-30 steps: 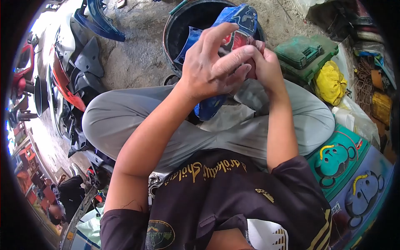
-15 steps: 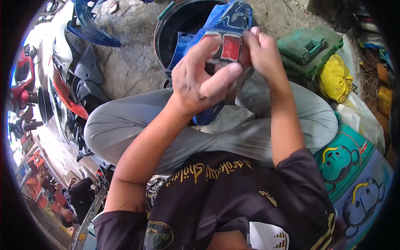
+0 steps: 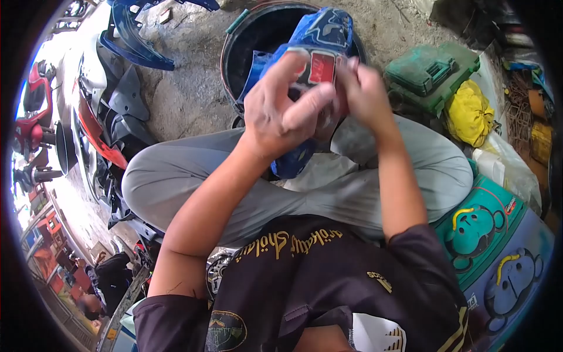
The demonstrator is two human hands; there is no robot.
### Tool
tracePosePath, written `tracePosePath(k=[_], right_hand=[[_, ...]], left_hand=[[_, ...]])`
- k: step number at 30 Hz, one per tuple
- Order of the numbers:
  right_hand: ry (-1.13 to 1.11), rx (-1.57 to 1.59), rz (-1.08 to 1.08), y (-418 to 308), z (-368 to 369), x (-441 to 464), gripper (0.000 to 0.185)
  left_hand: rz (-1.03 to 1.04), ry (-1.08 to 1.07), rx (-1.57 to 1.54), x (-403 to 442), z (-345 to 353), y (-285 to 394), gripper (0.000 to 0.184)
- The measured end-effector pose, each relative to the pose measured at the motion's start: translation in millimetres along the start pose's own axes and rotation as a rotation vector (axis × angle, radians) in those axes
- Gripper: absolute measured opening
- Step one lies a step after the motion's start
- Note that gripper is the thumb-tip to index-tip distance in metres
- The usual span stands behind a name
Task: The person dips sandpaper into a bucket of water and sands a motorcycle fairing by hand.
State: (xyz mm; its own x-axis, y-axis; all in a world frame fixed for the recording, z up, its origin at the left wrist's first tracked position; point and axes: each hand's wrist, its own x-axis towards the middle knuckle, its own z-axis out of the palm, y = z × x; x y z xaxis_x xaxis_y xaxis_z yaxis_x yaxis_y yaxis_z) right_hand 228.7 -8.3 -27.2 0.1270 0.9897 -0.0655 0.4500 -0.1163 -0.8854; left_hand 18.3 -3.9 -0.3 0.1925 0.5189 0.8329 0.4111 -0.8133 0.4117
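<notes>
Two bent legs in grey trousers (image 3: 170, 176) spread left and right before me, leaving a gap between the knees where the near end of the blue part (image 3: 319, 35) hangs. At near right, a teal box (image 3: 495, 193) with a cartoon figure stands beside my thigh, out of the way of my arms. My left hand (image 3: 272, 111) is curved round the part, fingers over its left side and thumb opposite, likely to keep it steady; the span between them frames part of a red patch (image 3: 322, 67). My right hand (image 3: 369, 94) is bunched at the patch's right edge; blur hides its fingertips, so I cannot tell whether it grips anything or only presses. The part's far end lies above the mouth of a black bucket (image 3: 264, 35), perhaps so that drips or bits fall inside. Past my right knee sit a yellow bag (image 3: 471, 114) and, just beyond it, a green case (image 3: 410, 67), seemingly within easy reach. At far left, a curved blue panel (image 3: 132, 44) lies on the concrete floor (image 3: 187, 82), apart from the bucket, maybe to keep the working space free.
</notes>
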Motion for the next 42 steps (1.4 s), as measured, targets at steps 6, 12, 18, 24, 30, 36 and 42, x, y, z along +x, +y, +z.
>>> tracePosePath(k=[6,12,18,24,30,36,42], right_hand=[[-0.132,0.131,0.110,-1,-2,1,0.046],[-0.097,-0.134,0.108,0,-10,49,0.048],[-0.126,0.061,0.021,-13,-7,-39,0.033],[0.131,0.076,-0.017,-24,1,-39,0.024],[0.160,-0.071,-0.158,-11,5,-34,0.019],[0.136,-0.328,-0.593,7,-7,-28,0.019],[0.144,-0.351,-0.691,16,-8,-15,0.020]], left_hand=[[0.011,-0.040,0.009,-1,-6,3,0.075],[0.018,-0.057,0.032,3,-4,9,0.071],[0.029,-0.008,-0.018,1,-3,2,0.073],[0.005,-0.033,-0.033,4,-5,8,0.074],[0.003,0.018,-0.048,4,0,2,0.069],[-0.021,-0.060,0.004,6,-8,3,0.073],[0.000,-0.059,0.022,7,-7,2,0.073]])
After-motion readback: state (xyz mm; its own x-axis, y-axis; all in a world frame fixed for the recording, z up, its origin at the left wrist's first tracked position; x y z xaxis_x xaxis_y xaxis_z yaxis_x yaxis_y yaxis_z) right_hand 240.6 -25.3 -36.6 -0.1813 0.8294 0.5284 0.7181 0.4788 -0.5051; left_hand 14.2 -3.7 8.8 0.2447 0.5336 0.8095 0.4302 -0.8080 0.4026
